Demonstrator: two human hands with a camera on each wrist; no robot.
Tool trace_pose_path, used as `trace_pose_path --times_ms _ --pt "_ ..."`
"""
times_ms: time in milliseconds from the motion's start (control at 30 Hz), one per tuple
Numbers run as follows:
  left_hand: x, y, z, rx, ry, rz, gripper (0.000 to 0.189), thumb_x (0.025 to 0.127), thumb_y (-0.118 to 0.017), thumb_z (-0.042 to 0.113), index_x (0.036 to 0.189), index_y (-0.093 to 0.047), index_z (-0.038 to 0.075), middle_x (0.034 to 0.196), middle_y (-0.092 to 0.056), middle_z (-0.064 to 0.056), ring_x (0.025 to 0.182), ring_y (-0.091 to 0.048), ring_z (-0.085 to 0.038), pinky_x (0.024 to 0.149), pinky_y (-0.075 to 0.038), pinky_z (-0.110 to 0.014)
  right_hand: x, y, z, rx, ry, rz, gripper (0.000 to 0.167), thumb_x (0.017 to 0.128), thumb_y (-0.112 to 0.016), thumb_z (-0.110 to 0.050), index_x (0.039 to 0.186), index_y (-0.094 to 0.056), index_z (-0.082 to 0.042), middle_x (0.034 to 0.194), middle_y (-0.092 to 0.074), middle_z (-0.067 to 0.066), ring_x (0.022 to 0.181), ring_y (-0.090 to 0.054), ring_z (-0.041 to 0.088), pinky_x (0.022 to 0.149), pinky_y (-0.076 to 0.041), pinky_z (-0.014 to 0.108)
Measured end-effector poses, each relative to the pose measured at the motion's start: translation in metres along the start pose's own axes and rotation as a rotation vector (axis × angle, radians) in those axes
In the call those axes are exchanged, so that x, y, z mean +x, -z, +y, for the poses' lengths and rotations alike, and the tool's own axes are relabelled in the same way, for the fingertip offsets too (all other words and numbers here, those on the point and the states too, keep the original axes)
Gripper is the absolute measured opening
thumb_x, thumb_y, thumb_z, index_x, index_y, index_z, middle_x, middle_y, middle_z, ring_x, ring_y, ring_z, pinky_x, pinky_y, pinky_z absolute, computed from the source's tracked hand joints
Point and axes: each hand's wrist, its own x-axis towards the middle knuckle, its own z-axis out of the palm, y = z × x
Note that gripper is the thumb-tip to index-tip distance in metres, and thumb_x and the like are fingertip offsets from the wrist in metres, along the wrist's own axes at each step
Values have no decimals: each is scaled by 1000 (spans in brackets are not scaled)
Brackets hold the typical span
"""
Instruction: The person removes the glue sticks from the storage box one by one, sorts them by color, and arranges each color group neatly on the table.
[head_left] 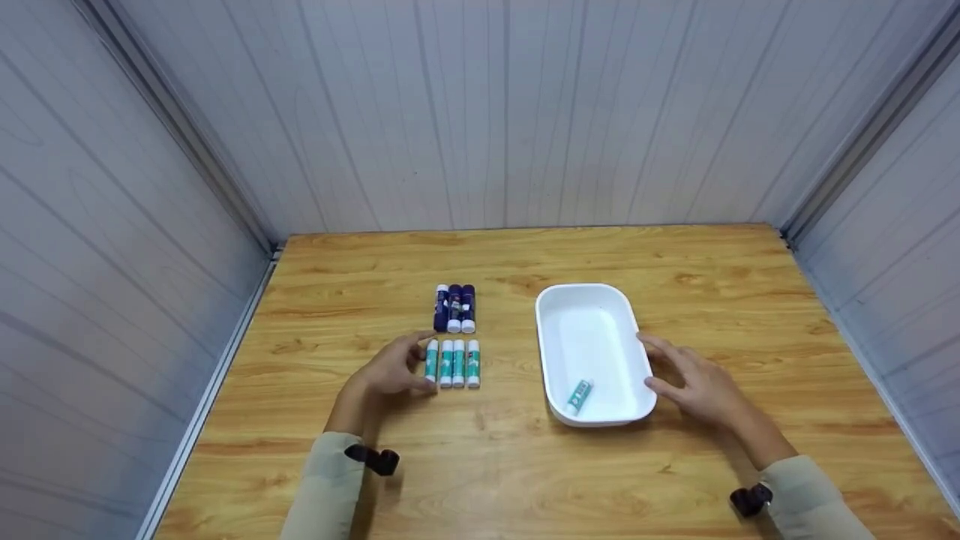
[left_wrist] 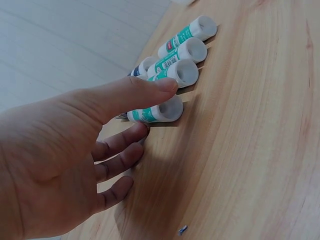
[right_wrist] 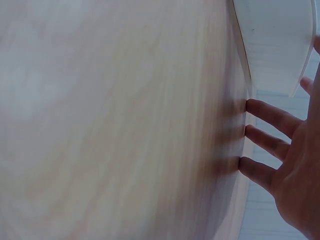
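Note:
My left hand point(head_left: 391, 366) is at the left end of a row of green-and-white glue sticks. Its thumb and forefinger reach toward the two ends of the leftmost glue stick point(head_left: 432, 361), which lies slightly apart from its neighbours. In the left wrist view, the thumb crosses over this glue stick point(left_wrist: 159, 111); firm contact is not visible. On the right side, my right hand point(head_left: 697, 381) has spread fingers at the rim of a white plastic basin point(head_left: 600, 330). One green glue stick point(head_left: 580, 397) lies inside the basin, near its front left corner.
Three dark blue glue sticks point(head_left: 454, 307) lie side by side behind the green row. The wooden table point(head_left: 495, 472) is bounded by pale panels point(head_left: 480, 112) at the back and sides. A small scrap point(left_wrist: 182, 230) lies on the table in the left wrist view.

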Motion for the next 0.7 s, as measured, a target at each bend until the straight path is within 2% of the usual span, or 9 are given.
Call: trace_pose_path --times_ms 67,167,267,333,467,533,600,700 --pt "5 -1 -12 9 -17 -5 102 87 -99 21 172 -44 8 136 -67 -23 122 -64 -32 116 -53 -52 0 0 1 0 9 3 70 110 -70 -47 173 -41 -37 168 -62 15 145 -61 52 108 -49 83" --pt "17 -6 -38 2 -35 6 103 85 -101 25 171 -46 10 135 -68 -21 121 -65 -30 114 -54 -50 1 -1 1 0 16 6 70 110 -70 -46 173 -41 -36 167 -62 15 144 -62 52 106 -50 82" --pt "23 -8 -47 -1 -20 12 103 83 -102 23 170 -48 12 135 -69 -17 121 -65 -28 113 -56 -47 1 -1 2 -3 15 5 70 110 -70 -46 173 -41 -37 167 -62 15 143 -63 52 105 -51 82" --pt "20 -8 -40 -2 -7 12 100 83 -101 20 169 -50 13 134 -69 -15 119 -65 -26 110 -56 -44 1 -1 2 -7 13 5 70 110 -70 -47 173 -41 -36 167 -62 15 143 -63 52 105 -51 82" --pt "4 -3 -2 -2 21 -5 95 85 -97 11 168 -50 6 134 -69 -21 121 -65 -31 113 -56 -51 1 -1 2 -13 9 3 71 110 -70 -47 173 -41 -36 167 -61 16 144 -63 52 107 -50 82" --pt "0 -2 10 -11 47 -2 94 86 -95 7 168 -49 5 136 -68 -21 123 -64 -32 116 -54 -55 1 -1 2 -12 8 3 70 110 -70 -47 173 -41 -36 168 -61 15 144 -63 52 107 -50 82" --pt "-2 -3 18 -13 70 3 94 87 -95 5 169 -49 6 137 -68 -22 126 -64 -33 120 -52 -58 1 -1 1 -10 8 5 70 110 -70 -47 173 -41 -36 168 -61 15 144 -63 51 107 -50 82" --pt "-3 -4 21 -19 91 12 94 88 -94 4 170 -48 7 139 -67 -21 128 -63 -33 123 -50 -59 0 -1 1 -9 9 7 70 110 -70 -47 173 -42 -36 168 -61 14 144 -63 51 107 -50 82"
